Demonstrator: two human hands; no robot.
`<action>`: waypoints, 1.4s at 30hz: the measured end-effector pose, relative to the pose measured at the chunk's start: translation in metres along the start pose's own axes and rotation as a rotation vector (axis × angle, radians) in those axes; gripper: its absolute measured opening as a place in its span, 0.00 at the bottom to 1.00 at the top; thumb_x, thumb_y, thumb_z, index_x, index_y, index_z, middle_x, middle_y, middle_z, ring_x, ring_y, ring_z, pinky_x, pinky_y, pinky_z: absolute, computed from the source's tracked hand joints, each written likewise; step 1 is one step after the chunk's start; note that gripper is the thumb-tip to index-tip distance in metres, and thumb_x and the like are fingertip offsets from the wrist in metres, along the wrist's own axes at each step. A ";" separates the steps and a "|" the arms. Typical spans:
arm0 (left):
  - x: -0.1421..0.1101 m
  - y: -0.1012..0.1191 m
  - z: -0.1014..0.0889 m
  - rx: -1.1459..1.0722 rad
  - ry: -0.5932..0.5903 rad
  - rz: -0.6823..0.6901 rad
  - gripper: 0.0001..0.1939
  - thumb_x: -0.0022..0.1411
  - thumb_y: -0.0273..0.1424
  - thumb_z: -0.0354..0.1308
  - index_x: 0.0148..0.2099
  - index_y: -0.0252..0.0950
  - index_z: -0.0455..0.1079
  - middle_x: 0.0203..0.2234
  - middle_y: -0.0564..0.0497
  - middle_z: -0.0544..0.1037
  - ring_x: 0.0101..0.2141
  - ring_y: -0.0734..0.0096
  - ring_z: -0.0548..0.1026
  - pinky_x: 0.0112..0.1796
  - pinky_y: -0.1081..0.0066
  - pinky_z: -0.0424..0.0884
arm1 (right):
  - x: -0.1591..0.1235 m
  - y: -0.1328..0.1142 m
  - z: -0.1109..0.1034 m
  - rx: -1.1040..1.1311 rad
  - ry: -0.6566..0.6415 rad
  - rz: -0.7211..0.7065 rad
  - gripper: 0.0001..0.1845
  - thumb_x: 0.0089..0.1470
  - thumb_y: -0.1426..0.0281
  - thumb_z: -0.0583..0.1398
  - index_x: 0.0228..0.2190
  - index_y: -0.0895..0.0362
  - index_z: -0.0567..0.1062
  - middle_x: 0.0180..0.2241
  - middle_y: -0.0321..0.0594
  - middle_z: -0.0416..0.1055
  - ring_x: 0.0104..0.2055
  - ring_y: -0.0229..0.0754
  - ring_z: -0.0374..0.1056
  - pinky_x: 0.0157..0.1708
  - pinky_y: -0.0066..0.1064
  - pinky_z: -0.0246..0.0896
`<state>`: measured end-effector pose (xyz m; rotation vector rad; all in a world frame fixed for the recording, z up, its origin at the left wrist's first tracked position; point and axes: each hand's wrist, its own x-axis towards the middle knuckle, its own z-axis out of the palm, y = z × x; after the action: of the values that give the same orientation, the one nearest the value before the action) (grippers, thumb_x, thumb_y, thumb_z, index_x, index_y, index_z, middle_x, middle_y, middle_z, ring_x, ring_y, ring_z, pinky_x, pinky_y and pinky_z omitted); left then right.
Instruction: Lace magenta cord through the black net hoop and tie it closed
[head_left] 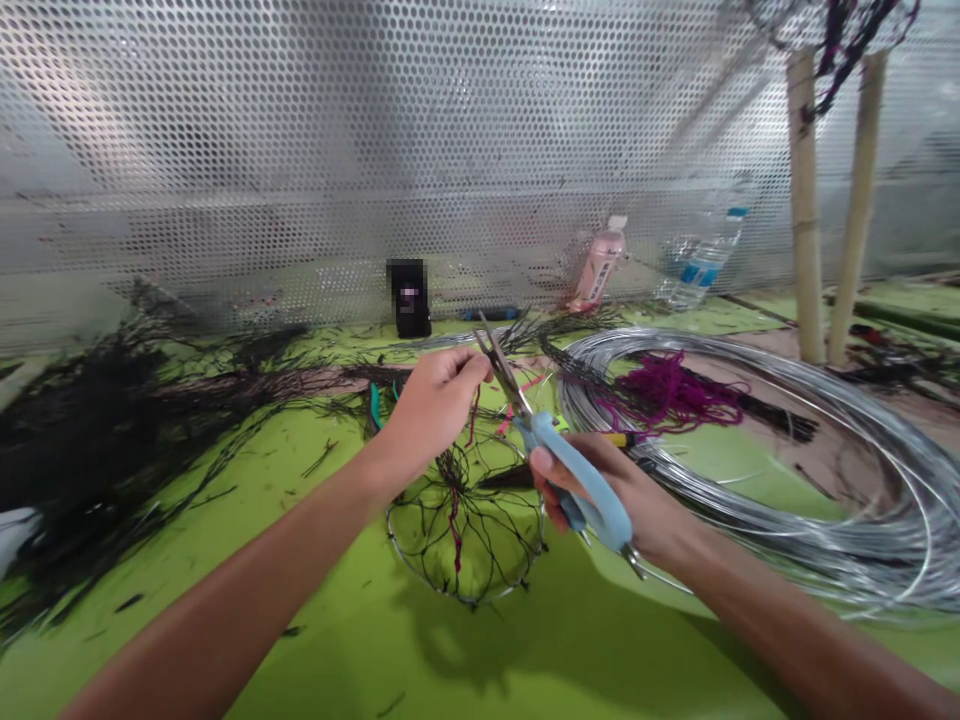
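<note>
My left hand [442, 390] is closed in a pinch, with a thin purple thread [474, 415] hanging from its fingertips. My right hand [592, 480] is wrapped round scissors [581, 465] with light blue handles. Their blades point up and away, close beside my left fingertips, and look slightly parted. Below both hands is a round net of dark cords on a wire ring [474, 600], gathered at the top, with a purple strand [455, 520] running down it. Metal tips [636, 562] stick out past the scissor handles; their kind is unclear.
A big coil of silver wire [795, 540] lies at right, with purple yarn [679, 392] inside it. Dark tangled strands [82, 450] cover the left. A pink bottle [600, 265], a water bottle [705, 265] and a black object [410, 300] stand along the perforated metal panel [450, 130]. Two bamboo posts [806, 220] rise at right.
</note>
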<state>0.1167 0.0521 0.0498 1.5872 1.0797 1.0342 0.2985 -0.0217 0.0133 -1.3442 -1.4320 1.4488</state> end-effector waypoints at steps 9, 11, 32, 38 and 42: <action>0.020 -0.006 0.007 -0.134 -0.023 -0.099 0.15 0.70 0.26 0.52 0.28 0.33 0.66 0.16 0.61 0.52 0.16 0.80 0.49 0.21 0.72 0.42 | 0.005 0.002 -0.006 0.052 0.018 -0.060 0.30 0.51 0.48 0.68 0.18 0.55 0.63 0.16 0.33 0.64 0.16 0.36 0.66 0.17 0.27 0.59; 0.024 -0.009 0.006 -0.164 -0.040 -0.130 0.15 0.70 0.25 0.52 0.28 0.33 0.65 0.16 0.61 0.51 0.15 0.81 0.48 0.20 0.74 0.43 | 0.006 0.003 -0.010 0.031 0.014 -0.053 0.29 0.50 0.48 0.68 0.18 0.56 0.64 0.16 0.34 0.65 0.16 0.37 0.67 0.17 0.26 0.59; -0.013 -0.001 -0.025 -0.380 -0.183 -0.090 0.13 0.71 0.34 0.55 0.35 0.32 0.69 0.22 0.58 0.59 0.20 0.82 0.55 0.22 0.79 0.51 | 0.005 0.005 -0.113 -0.890 0.619 -0.195 0.22 0.55 0.65 0.66 0.14 0.55 0.66 0.16 0.39 0.60 0.20 0.37 0.52 0.25 0.34 0.45; -0.048 0.003 -0.025 -0.368 -0.269 -0.094 0.14 0.73 0.37 0.56 0.37 0.34 0.71 0.22 0.56 0.65 0.22 0.81 0.58 0.24 0.79 0.53 | -0.001 -0.022 -0.041 -0.611 0.258 -0.405 0.17 0.66 0.57 0.56 0.46 0.53 0.78 0.43 0.45 0.77 0.41 0.47 0.72 0.38 0.36 0.65; -0.062 -0.004 -0.020 -0.386 -0.296 -0.047 0.14 0.72 0.39 0.57 0.36 0.35 0.70 0.22 0.57 0.62 0.22 0.80 0.57 0.23 0.79 0.54 | 0.005 -0.033 0.021 -0.087 -0.278 -0.533 0.15 0.65 0.57 0.60 0.45 0.54 0.74 0.42 0.41 0.76 0.42 0.41 0.71 0.41 0.32 0.67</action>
<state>0.0813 -0.0021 0.0418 1.3407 0.6665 0.8802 0.2708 -0.0175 0.0410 -0.7349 -1.8736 1.2509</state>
